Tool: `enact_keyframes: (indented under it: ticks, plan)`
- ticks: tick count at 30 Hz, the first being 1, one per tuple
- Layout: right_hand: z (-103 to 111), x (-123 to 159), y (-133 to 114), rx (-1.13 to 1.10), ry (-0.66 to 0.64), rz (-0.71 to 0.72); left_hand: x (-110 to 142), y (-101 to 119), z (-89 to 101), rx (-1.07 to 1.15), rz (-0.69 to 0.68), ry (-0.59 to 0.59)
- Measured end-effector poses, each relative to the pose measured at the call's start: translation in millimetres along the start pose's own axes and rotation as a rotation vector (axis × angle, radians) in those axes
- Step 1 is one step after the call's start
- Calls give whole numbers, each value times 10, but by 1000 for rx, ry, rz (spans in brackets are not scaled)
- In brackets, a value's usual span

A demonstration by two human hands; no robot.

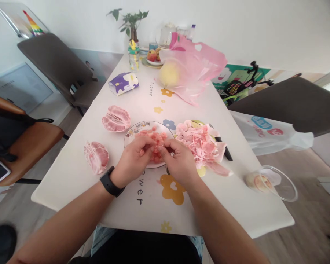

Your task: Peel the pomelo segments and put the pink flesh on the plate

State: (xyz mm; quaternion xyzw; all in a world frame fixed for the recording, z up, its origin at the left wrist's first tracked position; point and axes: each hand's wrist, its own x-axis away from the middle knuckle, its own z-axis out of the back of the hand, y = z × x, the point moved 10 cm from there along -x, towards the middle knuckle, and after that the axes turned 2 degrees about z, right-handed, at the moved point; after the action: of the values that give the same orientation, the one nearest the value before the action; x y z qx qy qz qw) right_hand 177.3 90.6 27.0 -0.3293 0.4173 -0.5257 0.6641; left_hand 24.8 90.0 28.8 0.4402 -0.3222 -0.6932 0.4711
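Over a round plate (128, 132) with a patterned rim, my left hand (133, 157) and my right hand (180, 161) meet with thumbs and fingers pinched. Between the fingertips is a small piece of pomelo, mostly covered by them. Loose pink pomelo flesh (151, 135) is heaped on the plate beneath. To the left lie two large peeled pomelo chunks, a farther chunk (116, 119) and a nearer chunk (96, 157). Right of the plate is a pile of pale pink peel and membrane (199, 143), with a black handle (227, 152) sticking out beside it.
A pink plastic bag (203, 62) holding a round yellow fruit (169, 73) stands farther back. A purple tissue pack (123, 83), a lidded cup (134, 60) and a potted plant (133, 24) are behind on the left. A clear tub (272, 183) sits by the right edge.
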Motion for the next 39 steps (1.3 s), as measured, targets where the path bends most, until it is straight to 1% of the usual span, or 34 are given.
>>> enact_keyframes:
  ticks: [4, 6, 7, 9, 10, 13, 15, 17, 20, 23, 25, 27, 29, 30, 33, 35, 36, 37, 38, 39]
  plan:
    - [-39, 20, -11, 117, -33, -18, 35, 151, -6, -145, -143, 33]
    - [-84, 46, -10, 89, -66, -41, 55, 200, -18, -216, -201, 52]
    - [-124, 64, -2, 34, -102, -64, 58, 205, -18, -244, -212, 61]
    - [-192, 100, 16, -134, -165, -125, 46, 175, 7, -269, -195, 81]
    - [-199, 110, 17, -224, -174, -148, 31, 138, 31, -265, -164, 89]
    - [-116, 85, 29, -415, -118, -172, -20, -23, 113, -229, -29, 102]
    - [-83, 55, 65, -522, -101, -186, -44, -109, 149, -235, 25, 106]
    - [-95, 35, 125, -641, -104, -221, -61, -143, 148, -275, 13, 97]
    - [-127, 23, 224, -777, -79, -282, -68, -149, 111, -333, -40, 77]
    - [-145, 18, 292, -837, -29, -320, -60, -104, 93, -340, -90, 76]
    - [-140, 6, 320, -844, -12, -331, -58, -81, 93, -330, -92, 76]
    - [-70, -24, 334, -778, 2, -319, -64, -84, 97, -311, -63, 71]
    - [121, -75, 328, -599, 48, -273, -72, -92, 97, -287, -35, 60]
    - [261, -104, 317, -473, 85, -243, -76, -92, 98, -275, -27, 55]
    - [779, -173, 268, -77, 243, -179, -81, -76, 114, -248, -24, 54]
    - [1074, -230, 233, 196, 283, -139, -82, -66, 133, -240, -25, 60]
    - [1195, -269, 190, 334, 289, -80, -84, -67, 140, -239, -22, 62]
    - [1270, -315, 144, 472, 265, -3, -87, -74, 144, -239, -16, 62]
    - [1280, -368, 138, 595, 185, 62, -91, -83, 144, -239, -9, 60]
    - [1253, -416, 172, 689, 75, 105, -96, -92, 143, -238, -5, 58]
